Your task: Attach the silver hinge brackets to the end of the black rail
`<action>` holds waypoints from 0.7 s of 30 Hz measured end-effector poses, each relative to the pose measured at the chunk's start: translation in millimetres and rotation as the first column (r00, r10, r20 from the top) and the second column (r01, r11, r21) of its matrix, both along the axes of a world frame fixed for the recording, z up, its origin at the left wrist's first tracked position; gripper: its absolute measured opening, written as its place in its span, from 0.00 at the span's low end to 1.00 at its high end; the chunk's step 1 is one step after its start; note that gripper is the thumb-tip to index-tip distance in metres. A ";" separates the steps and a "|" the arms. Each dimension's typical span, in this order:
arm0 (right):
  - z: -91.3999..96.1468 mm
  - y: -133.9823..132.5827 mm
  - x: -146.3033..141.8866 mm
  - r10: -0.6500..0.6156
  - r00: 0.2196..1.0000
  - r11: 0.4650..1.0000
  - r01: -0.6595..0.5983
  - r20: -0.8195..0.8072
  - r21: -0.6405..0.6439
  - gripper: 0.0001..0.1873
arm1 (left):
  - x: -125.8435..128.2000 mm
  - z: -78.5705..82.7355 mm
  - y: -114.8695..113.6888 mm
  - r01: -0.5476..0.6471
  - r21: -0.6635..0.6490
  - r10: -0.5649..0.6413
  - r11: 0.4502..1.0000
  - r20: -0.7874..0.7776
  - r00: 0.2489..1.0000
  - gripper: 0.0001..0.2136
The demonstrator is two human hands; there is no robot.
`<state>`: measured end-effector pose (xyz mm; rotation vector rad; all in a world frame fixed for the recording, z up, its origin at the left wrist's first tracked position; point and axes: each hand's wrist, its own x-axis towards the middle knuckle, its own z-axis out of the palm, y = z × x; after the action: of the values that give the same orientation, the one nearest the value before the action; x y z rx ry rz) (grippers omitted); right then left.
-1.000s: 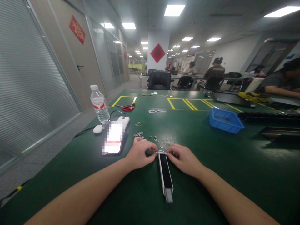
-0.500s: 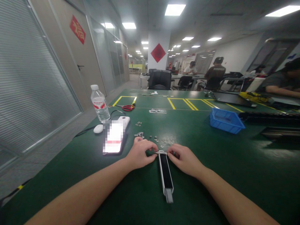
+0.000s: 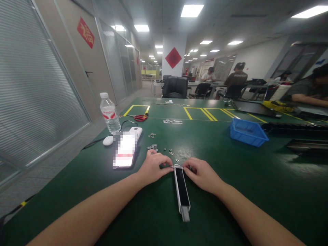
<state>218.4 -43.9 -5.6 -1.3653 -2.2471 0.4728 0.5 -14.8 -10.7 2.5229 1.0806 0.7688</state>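
Observation:
A long, narrow white-edged frame with a black inner face [image 3: 182,188] lies on the green table, a grey strap-like piece [image 3: 185,214] sticking out of its near end. At its far left corner my left hand [image 3: 155,167] is closed, thumb and forefinger pinching a small metal pin [image 3: 172,166] against the frame. My right hand [image 3: 201,172] is closed at the far right corner, its fingertips touching the frame's end; what lies between them is hidden. Just beyond the hands are several small metal nuts or rings [image 3: 171,152] and a grey metal part [image 3: 152,147].
On the left stand a water bottle [image 3: 110,114], a lit phone [image 3: 125,150] and a white mouse-like object [image 3: 108,140]. Red-handled scissors [image 3: 140,118] and metal pieces [image 3: 172,121] lie farther back. A blue bin [image 3: 248,133] sits at right. Other people are seated beyond.

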 end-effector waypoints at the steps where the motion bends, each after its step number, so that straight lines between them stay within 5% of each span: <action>1: 0.2 0.0 -0.2 0.000 1.000 1.000 0.000 0.002 -0.003 0.08 | 0.0 -0.4 0.2 0.006 0.006 -0.006 1.000 -0.002 1.000 0.03; 21: -4.5 2.3 2.5 0.029 0.999 0.999 -0.030 0.016 0.020 0.08 | 0.3 0.7 -1.2 0.012 0.022 -0.011 1.000 -0.064 0.998 0.04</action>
<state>220.9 -41.6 -10.1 -1.3318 -2.2814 0.4500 0.8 -16.0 -10.0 2.5859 1.0825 0.7057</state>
